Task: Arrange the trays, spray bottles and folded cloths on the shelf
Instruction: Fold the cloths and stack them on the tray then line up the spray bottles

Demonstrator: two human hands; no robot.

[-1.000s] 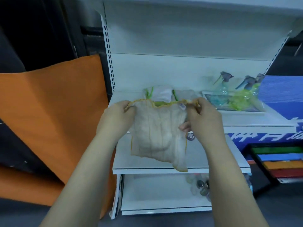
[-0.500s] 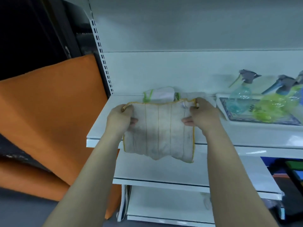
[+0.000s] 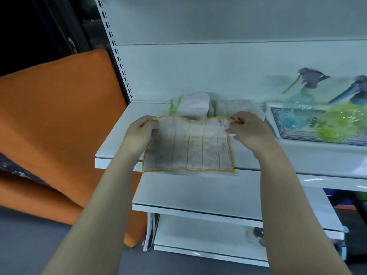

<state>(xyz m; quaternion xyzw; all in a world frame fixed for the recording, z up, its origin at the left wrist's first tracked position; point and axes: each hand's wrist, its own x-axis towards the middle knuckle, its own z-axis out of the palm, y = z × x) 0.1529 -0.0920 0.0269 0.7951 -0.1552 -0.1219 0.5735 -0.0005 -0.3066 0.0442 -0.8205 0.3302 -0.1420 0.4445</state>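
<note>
I hold a beige cloth with an orange hem spread flat over the front of the upper white shelf, its lower hem at the shelf's front edge. My left hand pinches its top left corner and my right hand pinches its top right corner. Behind it lie two folded cloths with green hems against the back panel. To the right a patterned tray carries a blue spray bottle and a green spray bottle.
A lower white shelf juts out below, with another shelf under it holding small items at the right. A large orange panel leans to the left of the shelving. Grey floor lies in front.
The cloth went from hanging in front of the shelf to lying spread on the upper shelf. Both hands moved forward with it, and my view came closer to the shelf.
</note>
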